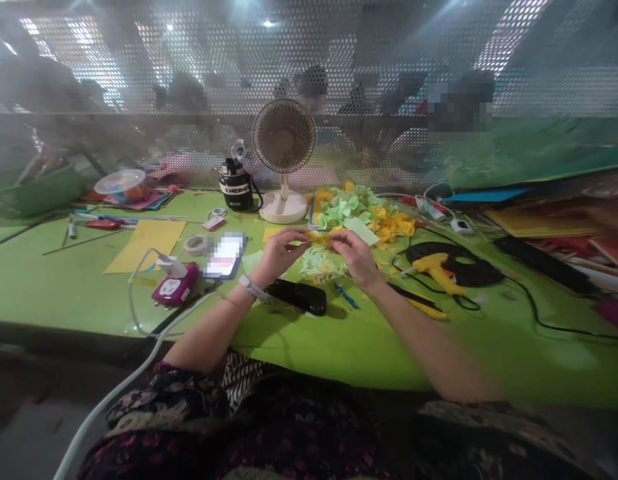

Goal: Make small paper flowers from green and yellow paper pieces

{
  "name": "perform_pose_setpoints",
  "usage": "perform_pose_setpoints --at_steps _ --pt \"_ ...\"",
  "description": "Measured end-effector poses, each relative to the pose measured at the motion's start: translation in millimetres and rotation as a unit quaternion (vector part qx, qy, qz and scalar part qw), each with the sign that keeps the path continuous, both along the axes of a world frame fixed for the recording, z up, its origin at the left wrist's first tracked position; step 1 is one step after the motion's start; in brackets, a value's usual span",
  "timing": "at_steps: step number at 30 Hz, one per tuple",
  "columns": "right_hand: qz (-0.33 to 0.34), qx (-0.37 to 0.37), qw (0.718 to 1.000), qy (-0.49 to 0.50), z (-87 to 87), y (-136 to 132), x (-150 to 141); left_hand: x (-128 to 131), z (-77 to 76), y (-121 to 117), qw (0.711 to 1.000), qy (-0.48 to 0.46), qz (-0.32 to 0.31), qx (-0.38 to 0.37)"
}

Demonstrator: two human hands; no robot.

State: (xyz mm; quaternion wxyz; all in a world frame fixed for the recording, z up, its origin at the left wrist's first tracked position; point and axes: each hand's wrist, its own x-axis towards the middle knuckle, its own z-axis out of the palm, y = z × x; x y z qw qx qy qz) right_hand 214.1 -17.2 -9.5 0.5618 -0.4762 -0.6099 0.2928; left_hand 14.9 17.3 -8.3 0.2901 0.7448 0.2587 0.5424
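Between my two hands is a small piece of yellow paper point(319, 238), its folds too small to make out. My left hand point(285, 250), with a pale watch band at the wrist, pinches its left side. On its right side the fingers of my right hand point(353, 253) are closed. Beneath the hands lies a heap of pale green paper scraps point(321, 265). Just behind, a pile of green folded paper pieces point(351, 205) mixes with yellow folded paper pieces point(396, 223). A flat light green paper point(362, 231) rests beside my right hand.
A white fan point(283, 207) and a black jug point(237, 190) stand at the back. Right of my hands are a yellow glue gun point(433, 267) with cord and a yellow cutter point(423, 307). A lit phone point(225, 256), purple power socket point(176, 285) and black case point(299, 296) lie leftward and in front.
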Motion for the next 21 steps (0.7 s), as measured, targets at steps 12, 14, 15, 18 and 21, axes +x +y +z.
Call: perform_pose_setpoints --at_steps 12,14,15,18,21 --pt "-0.001 0.066 0.996 -0.059 -2.2 -1 4 -11 11.0 1 0.978 -0.042 -0.060 -0.194" --pt "-0.008 0.082 0.993 -0.085 -2.5 -2 2 -10 9.4 3 0.970 -0.007 -0.060 -0.235" --pt "-0.012 0.089 0.991 -0.097 -2.7 -3 1 -9 8.1 4 0.967 0.013 -0.065 -0.247" --pt "-0.022 0.101 0.987 -0.125 -3.0 -5 -2 -5 4.6 3 0.961 0.047 -0.088 -0.259" --pt "-0.037 0.109 0.985 -0.128 -3.5 -7 -4 -3 2.7 2 0.959 0.042 -0.097 -0.263"
